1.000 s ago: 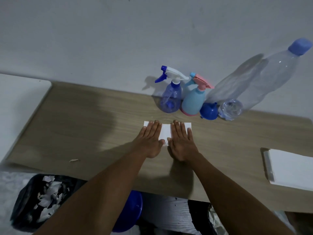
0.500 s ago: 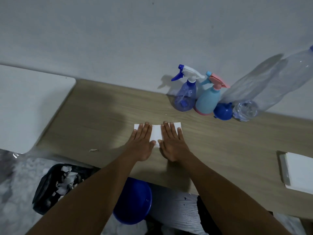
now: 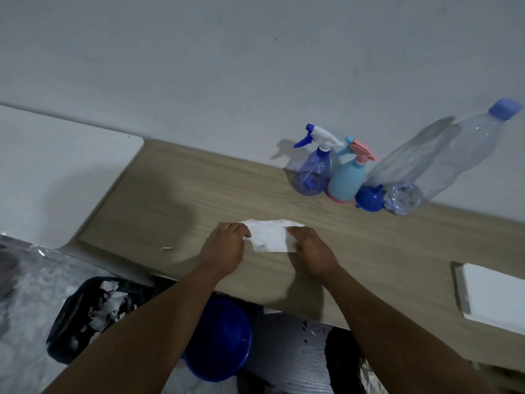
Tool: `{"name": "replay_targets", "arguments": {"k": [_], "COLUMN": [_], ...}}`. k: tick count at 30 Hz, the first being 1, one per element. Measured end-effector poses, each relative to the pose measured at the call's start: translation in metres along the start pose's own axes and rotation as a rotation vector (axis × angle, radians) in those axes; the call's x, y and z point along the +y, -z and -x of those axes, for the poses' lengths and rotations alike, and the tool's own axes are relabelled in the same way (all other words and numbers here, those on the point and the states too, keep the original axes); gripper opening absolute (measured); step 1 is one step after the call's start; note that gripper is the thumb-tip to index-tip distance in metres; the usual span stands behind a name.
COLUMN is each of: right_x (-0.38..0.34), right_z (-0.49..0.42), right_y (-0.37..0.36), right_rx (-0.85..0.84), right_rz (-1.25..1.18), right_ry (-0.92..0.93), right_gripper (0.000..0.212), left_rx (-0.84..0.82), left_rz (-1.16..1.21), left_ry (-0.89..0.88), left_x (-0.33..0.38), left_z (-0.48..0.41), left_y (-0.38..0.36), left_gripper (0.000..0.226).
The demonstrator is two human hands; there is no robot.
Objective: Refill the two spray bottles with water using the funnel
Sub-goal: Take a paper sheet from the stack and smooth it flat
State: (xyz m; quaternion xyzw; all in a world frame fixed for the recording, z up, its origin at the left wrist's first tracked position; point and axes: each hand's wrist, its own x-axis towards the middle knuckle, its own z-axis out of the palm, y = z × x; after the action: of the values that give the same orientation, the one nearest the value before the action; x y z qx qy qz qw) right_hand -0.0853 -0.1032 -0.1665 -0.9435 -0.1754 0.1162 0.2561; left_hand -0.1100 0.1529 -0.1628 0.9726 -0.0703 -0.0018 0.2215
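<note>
Two spray bottles stand at the back of the wooden table [image 3: 383, 245] by the wall: a clear blue spray bottle [image 3: 314, 174] with a white and blue trigger, and a light blue spray bottle [image 3: 348, 180] with a pink trigger. Right of them a blue funnel [image 3: 369, 199] lies on the table, touching a large clear water bottle [image 3: 443, 163] with a blue cap. Nearer to me, my left hand [image 3: 227, 247] and my right hand [image 3: 311, 251] each pinch an end of a crumpled white paper towel [image 3: 270, 237] on the table.
A white pad or box [image 3: 494, 300] lies at the table's right front edge. A white surface [image 3: 56, 177] adjoins the table on the left. Below the front edge sit a black bin [image 3: 93, 314] with paper scraps and a blue bowl [image 3: 221, 339].
My hands lay flat on the paper towel before; now their fingers have curled and gathered it, so it is crumpled and lifted at the ends. The view shifted a little.
</note>
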Motion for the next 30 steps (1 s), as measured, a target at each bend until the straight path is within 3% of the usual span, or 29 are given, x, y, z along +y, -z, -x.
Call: {"name": "replay_targets", "arguments": {"k": [7, 13, 21, 27, 30], "right_x": [-0.006, -0.002, 0.054, 0.117, 0.153], "right_z": [0.019, 0.058, 0.152, 0.26, 0.319], "right_y": [0.002, 0.029, 0.073, 0.097, 0.088], "right_rx": [-0.012, 0.107, 0.29, 0.367, 0.381], "right_rz": [-0.003, -0.354, -0.573, -0.628, -0.648], "right_ry": [0.003, -0.169, -0.314, -0.414, -0.499], "right_gripper": [0.038, 0.027, 0.017, 0.023, 0.023], "left_rx": [-0.106, -0.139, -0.024, 0.049, 0.016], "left_rz": [0.096, 0.227, 0.577, 0.615, 0.714], "left_ry": [0.116, 0.231, 0.388, 0.451, 0.5], "left_x": [0.013, 0.054, 0.171, 0.265, 0.3], "left_z": [0.014, 0.039, 0.075, 0.122, 0.152], "left_y": [0.012, 0.016, -0.011, -0.072, -0.111], "left_gripper": [0.022, 0.028, 0.023, 0.013, 0.021]}}
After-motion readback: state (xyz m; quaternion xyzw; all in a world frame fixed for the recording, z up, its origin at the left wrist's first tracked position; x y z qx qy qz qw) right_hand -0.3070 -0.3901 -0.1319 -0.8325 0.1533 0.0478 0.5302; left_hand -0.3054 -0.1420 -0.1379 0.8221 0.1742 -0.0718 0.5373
